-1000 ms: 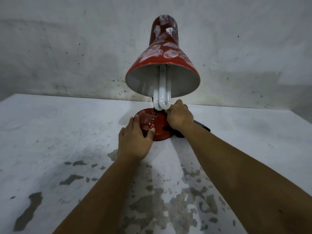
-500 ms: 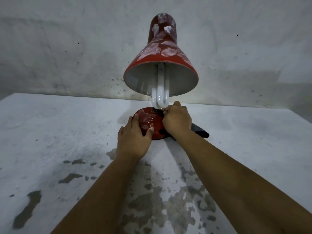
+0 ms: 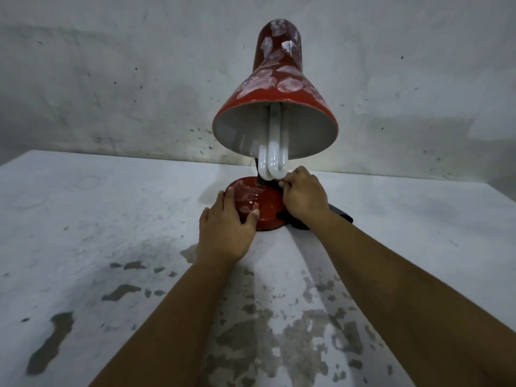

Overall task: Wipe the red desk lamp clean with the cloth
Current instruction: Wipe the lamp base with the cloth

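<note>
The red desk lamp (image 3: 279, 79) stands on the white table with its shade tilted toward me, and whitish dusty smears cover the shade. A white bulb (image 3: 275, 152) hangs out of the shade. My left hand (image 3: 226, 230) cups the front left of the round red lamp base (image 3: 268, 208), thumb on its top. My right hand (image 3: 304, 196) presses a dark cloth (image 3: 339, 213) against the right side of the base, fingertips near the stem. Most of the cloth is hidden under that hand.
The table (image 3: 111, 219) is white with patches of worn, flaking paint toward me. A stained grey wall (image 3: 125, 79) rises directly behind the lamp. The table's far edge meets the wall just behind the base.
My right hand has shifted slightly with the cloth on the base's right side, up toward the stem. My left hand has stayed on the base.
</note>
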